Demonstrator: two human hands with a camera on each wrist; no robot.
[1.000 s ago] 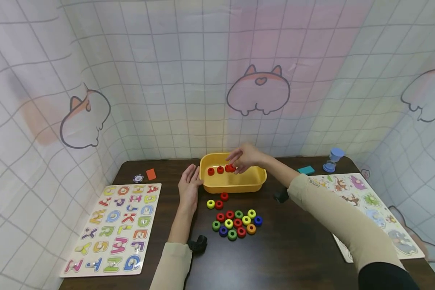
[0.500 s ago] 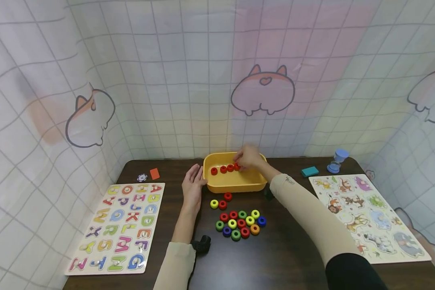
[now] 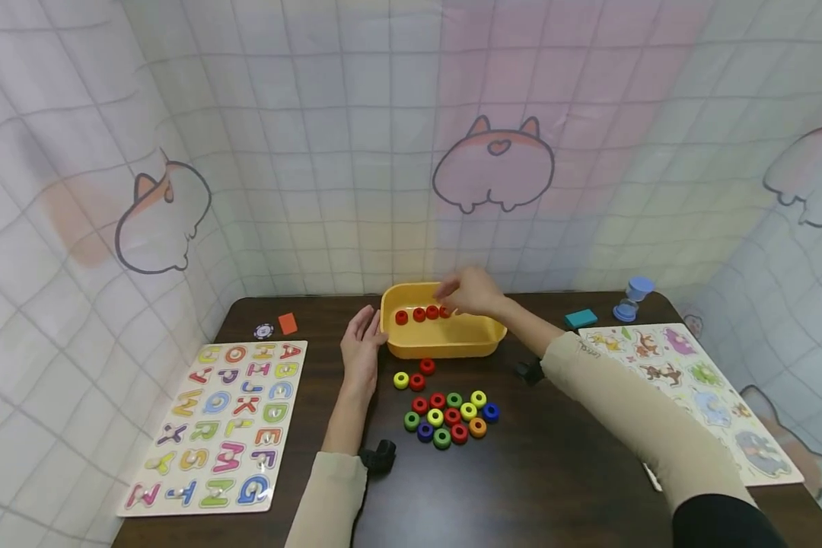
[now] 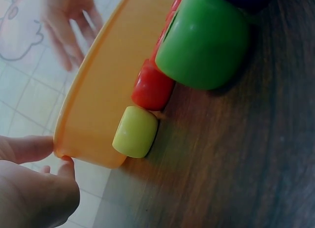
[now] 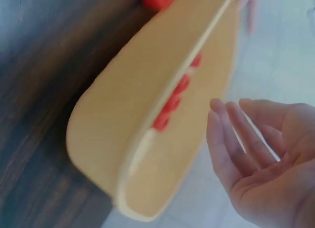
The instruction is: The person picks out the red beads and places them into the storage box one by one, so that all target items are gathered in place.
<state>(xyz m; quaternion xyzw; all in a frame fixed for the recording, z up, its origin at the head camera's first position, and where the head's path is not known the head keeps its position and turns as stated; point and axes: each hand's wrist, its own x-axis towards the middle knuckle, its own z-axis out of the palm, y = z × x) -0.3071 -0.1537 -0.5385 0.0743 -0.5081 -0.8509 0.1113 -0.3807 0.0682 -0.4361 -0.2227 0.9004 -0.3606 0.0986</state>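
Note:
A yellow tray point(image 3: 445, 349) stands at the back of the dark table, with several red rings point(image 3: 419, 314) in a row inside it. At its left end is my left hand point(image 3: 361, 350), fingers fairly straight along the outside and thumb at the front corner; the left wrist view shows its fingertips touching the tray's rim. My right hand point(image 3: 476, 291) hovers over the tray's back edge, just above the right end of the row. In the right wrist view its fingers point(image 5: 251, 144) are loosely bent with nothing between them.
Several coloured rings point(image 3: 452, 416) lie in front of the tray. A letter puzzle board point(image 3: 208, 434) is on the left, near a poker chip point(image 3: 263, 331) and an orange card point(image 3: 288, 323). On the right are an animal puzzle board point(image 3: 708, 396), a teal block point(image 3: 580, 318) and an hourglass point(image 3: 632, 299).
My right hand has set a red ring down at the right end of the row, let it go and risen slightly. The left hand has stayed at the tray's end.

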